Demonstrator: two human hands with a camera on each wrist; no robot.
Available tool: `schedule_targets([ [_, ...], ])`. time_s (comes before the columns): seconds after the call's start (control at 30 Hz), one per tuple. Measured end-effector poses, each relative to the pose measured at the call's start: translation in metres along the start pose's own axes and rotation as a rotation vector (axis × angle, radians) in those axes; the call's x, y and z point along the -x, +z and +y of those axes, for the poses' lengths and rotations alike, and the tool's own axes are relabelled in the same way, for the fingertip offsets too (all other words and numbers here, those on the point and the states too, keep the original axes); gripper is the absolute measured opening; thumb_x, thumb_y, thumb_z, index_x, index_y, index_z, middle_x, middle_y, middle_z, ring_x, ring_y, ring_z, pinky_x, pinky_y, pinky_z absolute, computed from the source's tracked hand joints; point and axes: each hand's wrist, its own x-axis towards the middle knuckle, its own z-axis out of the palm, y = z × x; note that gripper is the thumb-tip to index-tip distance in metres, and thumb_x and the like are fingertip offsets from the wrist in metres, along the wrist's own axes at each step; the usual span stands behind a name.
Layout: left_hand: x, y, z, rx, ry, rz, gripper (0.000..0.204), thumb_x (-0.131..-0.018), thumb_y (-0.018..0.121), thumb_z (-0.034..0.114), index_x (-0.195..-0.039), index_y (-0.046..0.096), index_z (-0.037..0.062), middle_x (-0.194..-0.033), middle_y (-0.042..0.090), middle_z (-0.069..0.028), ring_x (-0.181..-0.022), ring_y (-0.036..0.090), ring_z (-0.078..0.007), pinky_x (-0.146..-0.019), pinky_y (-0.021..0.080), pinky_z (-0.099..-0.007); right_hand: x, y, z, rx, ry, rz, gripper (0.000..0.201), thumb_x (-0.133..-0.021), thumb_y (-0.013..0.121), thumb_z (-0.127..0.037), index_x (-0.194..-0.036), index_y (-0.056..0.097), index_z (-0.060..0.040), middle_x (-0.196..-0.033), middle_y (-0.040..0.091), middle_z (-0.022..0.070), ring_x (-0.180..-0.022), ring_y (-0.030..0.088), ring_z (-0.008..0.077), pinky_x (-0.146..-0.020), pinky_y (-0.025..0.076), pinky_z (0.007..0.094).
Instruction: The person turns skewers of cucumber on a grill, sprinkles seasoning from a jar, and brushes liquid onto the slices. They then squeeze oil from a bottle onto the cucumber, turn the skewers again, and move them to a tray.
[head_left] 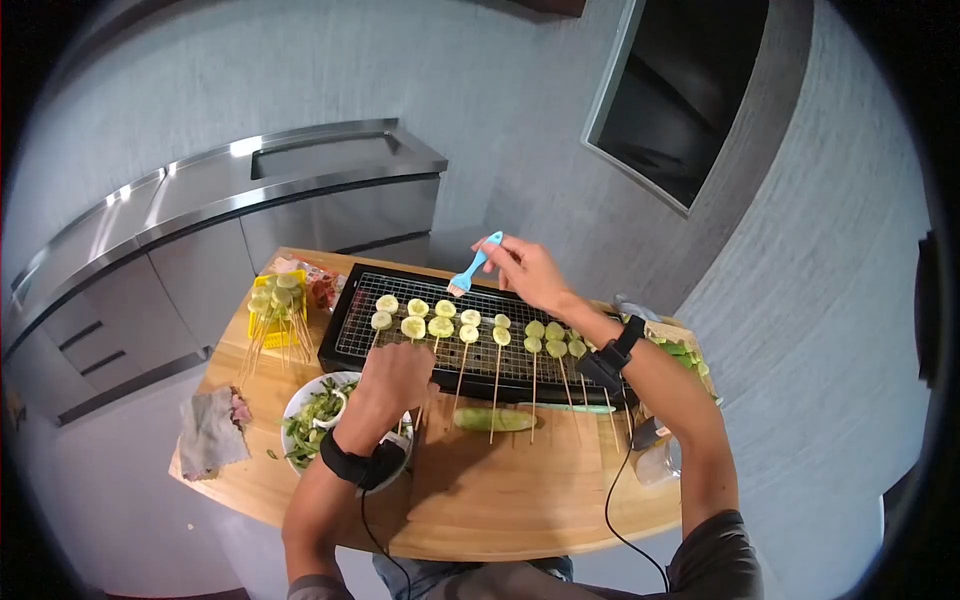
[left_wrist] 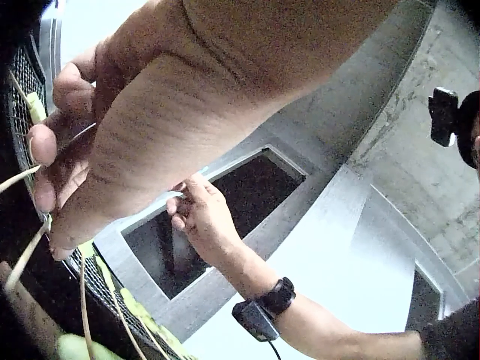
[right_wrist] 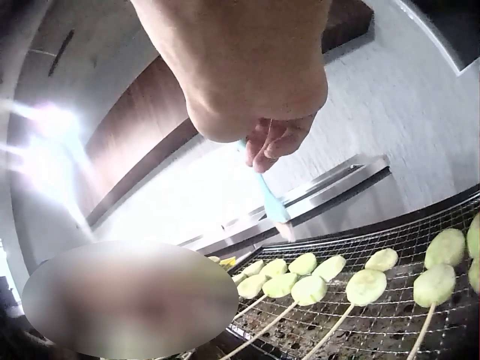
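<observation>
My right hand (head_left: 530, 274) pinches the blue handle of a basting brush (head_left: 474, 265), bristles down, over the far side of the grill (head_left: 350, 348). On the wire mesh lies a row of skewers, each with two pale green slices (head_left: 414, 327), their sticks pointing towards me. At the grill's near left edge, my left hand (head_left: 397, 378) has its fingers curled about skewer sticks. In the left wrist view a stick (left_wrist: 25, 255) runs up to the thumb and fingertips of that hand; the grip itself is partly hidden.
A white bowl (head_left: 297, 408) of chopped greens stands beneath the left forearm. More skewers fill a yellow basket (head_left: 262, 337) at left, with a grey cloth (head_left: 213, 432) nearer. A long pale green vegetable (head_left: 495, 420) lies before the grill. Cables trail from both wrists.
</observation>
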Motion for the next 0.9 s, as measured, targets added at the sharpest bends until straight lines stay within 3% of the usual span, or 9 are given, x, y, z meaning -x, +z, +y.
schedule_targets([
  [0.1,0.000,0.006,0.006,-0.006,-0.001,0.005,0.034,-0.081,0.076,0.038,-0.080,0.075,0.0048,-0.079,0.072,-0.0205,-0.081,0.071,-0.0411,-0.073,0.057,-0.0504,0.000,-0.017,0.006,-0.066,0.071,-0.028,0.036,-0.108,0.053,-0.033,-0.110,0.073,-0.0030,-0.078,0.064,0.0011,-0.057,0.055,0.0073,-0.053,0.046,0.0256],
  [0.3,-0.002,0.012,0.022,0.035,0.111,-0.062,0.058,-0.087,0.070,0.057,-0.077,0.073,-0.0009,-0.076,0.071,-0.0220,-0.076,0.071,-0.0424,-0.069,0.057,-0.0513,-0.001,-0.029,0.023,-0.039,0.199,-0.145,0.040,-0.111,0.047,-0.036,-0.107,0.070,-0.0022,-0.074,0.056,-0.0005,-0.058,0.052,0.0071,-0.055,0.046,0.0225],
  [0.43,-0.002,0.017,0.025,0.006,0.121,-0.054,0.058,-0.088,0.069,0.057,-0.078,0.073,0.0000,-0.076,0.071,-0.0216,-0.075,0.071,-0.0421,-0.068,0.057,-0.0512,-0.004,-0.021,0.034,-0.002,0.177,-0.110,0.040,-0.111,0.047,-0.036,-0.110,0.070,-0.0022,-0.076,0.057,0.0001,-0.060,0.053,0.0070,-0.056,0.047,0.0235],
  [0.5,0.000,0.013,0.030,0.008,0.092,-0.099,0.040,-0.087,0.075,0.041,-0.086,0.074,0.0017,-0.081,0.073,-0.0199,-0.083,0.073,-0.0389,-0.072,0.059,-0.0479,-0.006,-0.019,0.033,0.059,0.134,-0.077,0.039,-0.111,0.048,-0.035,-0.113,0.070,-0.0029,-0.078,0.058,0.0013,-0.062,0.054,0.0073,-0.058,0.048,0.0248],
  [0.57,0.001,0.012,0.031,-0.006,0.092,-0.096,0.038,-0.087,0.074,0.041,-0.086,0.074,0.0020,-0.081,0.073,-0.0197,-0.082,0.073,-0.0383,-0.071,0.059,-0.0476,-0.004,-0.017,0.028,0.121,0.097,-0.044,0.038,-0.110,0.049,-0.035,-0.116,0.071,-0.0037,-0.081,0.060,0.0025,-0.063,0.056,0.0077,-0.059,0.049,0.0260],
  [0.67,0.001,0.012,0.032,-0.018,0.102,-0.095,0.036,-0.088,0.073,0.038,-0.085,0.074,0.0027,-0.081,0.072,-0.0192,-0.082,0.073,-0.0373,-0.071,0.059,-0.0470,0.002,-0.019,0.020,0.156,-0.015,-0.042,0.035,-0.109,0.052,-0.031,-0.119,0.072,-0.0051,-0.088,0.066,0.0070,-0.066,0.059,0.0118,-0.062,0.051,0.0299],
  [0.73,0.002,0.013,0.031,-0.014,0.109,-0.092,0.034,-0.088,0.073,0.037,-0.085,0.074,0.0030,-0.081,0.072,-0.0190,-0.081,0.073,-0.0369,-0.071,0.059,-0.0467,0.010,-0.021,0.016,0.418,-0.315,-0.127,0.032,-0.107,0.054,-0.028,-0.118,0.072,-0.0048,-0.096,0.069,0.0108,-0.071,0.063,0.0200,-0.067,0.052,0.0338],
  [0.77,0.003,0.014,0.031,-0.021,0.120,-0.058,0.033,-0.088,0.073,0.037,-0.084,0.074,0.0035,-0.081,0.072,-0.0185,-0.081,0.073,-0.0365,-0.070,0.058,-0.0463,0.020,-0.021,0.001,0.448,-0.251,-0.169,0.029,-0.105,0.056,-0.026,-0.119,0.071,-0.0061,-0.107,0.071,0.0152,-0.098,0.067,0.0369,-0.086,0.054,0.0409],
  [0.9,0.004,0.015,0.030,-0.016,0.151,-0.025,0.030,-0.088,0.071,0.034,-0.083,0.074,0.0046,-0.082,0.073,-0.0170,-0.080,0.073,-0.0350,-0.069,0.058,-0.0454,0.044,-0.022,-0.015,0.442,-0.317,-0.258,0.028,-0.106,0.056,-0.024,-0.119,0.071,-0.0040,-0.104,0.072,0.0147,-0.092,0.070,0.0329,-0.082,0.054,0.0403],
])
